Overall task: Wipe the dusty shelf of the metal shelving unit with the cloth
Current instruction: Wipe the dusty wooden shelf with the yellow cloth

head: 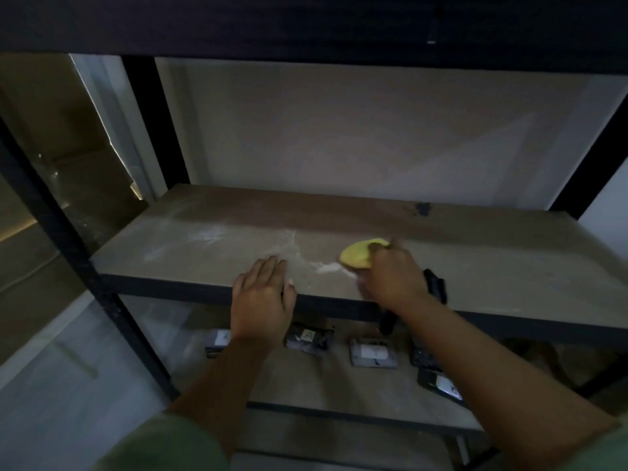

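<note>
The dusty shelf (210, 253) is a brown board in a black metal shelving unit, at chest height in front of me. White dust streaks lie across its left and middle, with a small white pile (326, 266) near the front. My right hand (394, 277) grips a bunched yellow cloth (358, 254) and presses it on the board just right of that pile. My left hand (263, 294) rests flat on the shelf's front edge, fingers apart, holding nothing.
A black upright post (68, 239) stands at the front left, another (156, 127) at the back left. The lower shelf (306, 385) carries several small grey and black packets (373, 355). A black strap (435, 287) sits by my right wrist. A pale wall is behind.
</note>
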